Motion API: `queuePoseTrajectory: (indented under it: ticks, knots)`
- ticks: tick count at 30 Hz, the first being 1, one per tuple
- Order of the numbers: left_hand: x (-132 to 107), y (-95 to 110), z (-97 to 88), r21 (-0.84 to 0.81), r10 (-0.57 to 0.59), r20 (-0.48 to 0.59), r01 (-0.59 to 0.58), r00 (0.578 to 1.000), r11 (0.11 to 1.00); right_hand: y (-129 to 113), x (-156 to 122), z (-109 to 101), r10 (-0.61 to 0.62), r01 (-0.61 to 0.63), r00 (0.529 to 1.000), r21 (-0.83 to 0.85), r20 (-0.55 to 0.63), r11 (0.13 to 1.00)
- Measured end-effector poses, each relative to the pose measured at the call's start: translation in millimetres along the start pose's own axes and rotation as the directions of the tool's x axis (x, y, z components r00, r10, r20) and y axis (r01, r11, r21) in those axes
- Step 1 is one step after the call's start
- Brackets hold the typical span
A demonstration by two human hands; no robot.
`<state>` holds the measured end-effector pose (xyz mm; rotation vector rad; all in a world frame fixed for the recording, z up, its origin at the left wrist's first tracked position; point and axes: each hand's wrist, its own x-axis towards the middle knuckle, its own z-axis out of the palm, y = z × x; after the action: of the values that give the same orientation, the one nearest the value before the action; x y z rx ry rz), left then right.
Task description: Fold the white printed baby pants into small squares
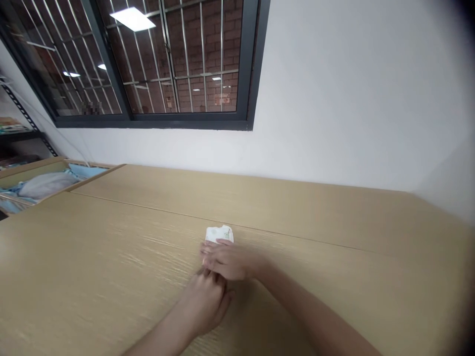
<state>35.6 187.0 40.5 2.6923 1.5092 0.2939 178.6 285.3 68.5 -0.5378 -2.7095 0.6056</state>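
Observation:
A small white folded piece (219, 234) with a faint green print lies flat on the wooden tabletop. It could be cloth or paper; its near part is covered by fingers. My right hand (234, 261) lies across the fingers of my left hand, its own fingers stretched flat and reaching the near edge of the white piece. Beneath it, my left hand (208, 296) rests palm down, pointing forward, with its fingers partly hidden by the right hand. Neither hand is seen gripping anything.
The light wooden tabletop (111, 277) has a thin seam running across it. At the left back, an open wooden bin (92, 176) holds a whitish bundle (48, 185) and blue material. Behind stand a white wall (334, 99), a dark-framed barred window (185, 121) and a shelf rack (22, 134).

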Motion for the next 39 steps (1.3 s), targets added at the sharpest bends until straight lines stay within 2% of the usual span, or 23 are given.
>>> queuePoseTrajectory:
  ticks: [4, 7, 10, 14, 17, 19, 21, 23, 32, 39]
  knots:
    - [0.1, -3.0, -5.2, 0.037, 0.046, 0.019, -0.046, 0.999, 0.998, 35.7, -7.1, 3.6, 0.032, -0.035, 0.999, -0.195, -0.019, 0.980]
    - [0.6, -4.5, -5.2, 0.040, 0.038, 0.048, -0.040, 0.998, 0.998, 51.8, -10.4, 1.1, 0.113, -0.122, 0.992, -0.230, -0.052, 0.966]
    - [1.6, -8.1, -9.1, -0.019, 0.024, 0.031, -0.024, 0.999, 1.000, 58.9, -12.9, 0.4, 0.181, -0.194, 0.979, -0.167, -0.088, 0.967]
    - [4.6, -21.5, -21.8, -0.232, 0.010, -0.052, -0.022, 0.999, 0.972, 65.0, -16.3, 4.7, 0.271, -0.272, 0.955, 0.009, -0.124, 0.962]
    - [9.0, -36.4, -26.2, -0.347, -0.116, -0.168, 0.052, 0.979, 0.936, 70.6, -18.9, 7.5, 0.370, -0.333, 0.908, 0.197, -0.197, 0.922]
    - [11.8, -45.5, -24.5, -0.360, -0.252, -0.227, 0.160, 0.941, 0.919, 73.7, -20.4, 8.0, 0.429, -0.339, 0.860, 0.319, -0.276, 0.885]
    - [13.6, -52.4, -21.0, -0.364, -0.373, -0.225, 0.278, 0.900, 0.889, 75.6, -21.4, 7.9, 0.468, -0.328, 0.820, 0.399, -0.331, 0.856]
    - [14.4, -56.6, -17.3, -0.375, -0.436, -0.200, 0.342, 0.878, 0.862, 76.1, -22.0, 8.0, 0.481, -0.314, 0.802, 0.436, -0.354, 0.844]
    - [18.5, -59.8, -5.5, -0.339, -0.477, -0.118, 0.416, 0.871, 0.844, 70.4, -22.9, 9.4, 0.457, -0.312, 0.819, 0.398, -0.348, 0.863]
    - [21.1, -58.5, 2.7, -0.325, -0.461, -0.146, 0.397, 0.875, 0.858, 65.3, -22.0, 6.9, 0.411, -0.291, 0.831, 0.337, -0.375, 0.896]
